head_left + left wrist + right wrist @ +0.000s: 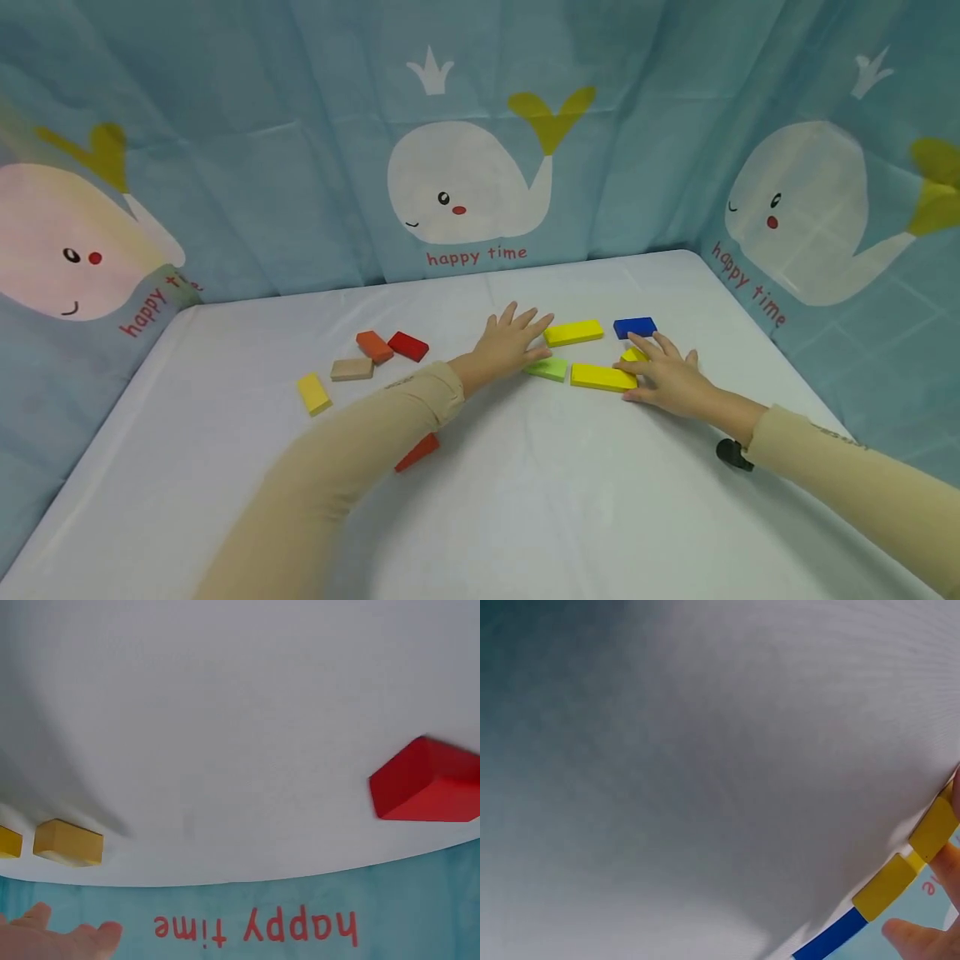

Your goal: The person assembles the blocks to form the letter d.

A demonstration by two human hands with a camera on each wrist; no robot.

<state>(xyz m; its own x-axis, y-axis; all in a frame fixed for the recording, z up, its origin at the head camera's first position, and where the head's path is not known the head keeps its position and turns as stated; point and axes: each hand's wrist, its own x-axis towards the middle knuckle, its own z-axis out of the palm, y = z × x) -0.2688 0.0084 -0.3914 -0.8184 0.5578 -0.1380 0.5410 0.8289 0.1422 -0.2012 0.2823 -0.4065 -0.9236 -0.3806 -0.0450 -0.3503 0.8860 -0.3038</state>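
Right hand: the right hand point(673, 385) has its thumb and index finger pinching the near right end of the front long yellow block point(598, 377), other fingers fanned.
Left hand: the left hand point(504, 345) spreads its fingers wide, gripping nothing; whether its thumb touches the light green block point(551, 370) cannot be told.
From the right hand, head view: front long yellow block at nine o'clock, short yellow block point(633, 355) at ten, blue block point(633, 327) at eleven.
From the left hand: light green block at four, rear long yellow block point(574, 333) at three; orange block point(375, 347) and red block point(408, 347) at nine.
Backdrop: whale-print curtain point(337, 192) at twelve.
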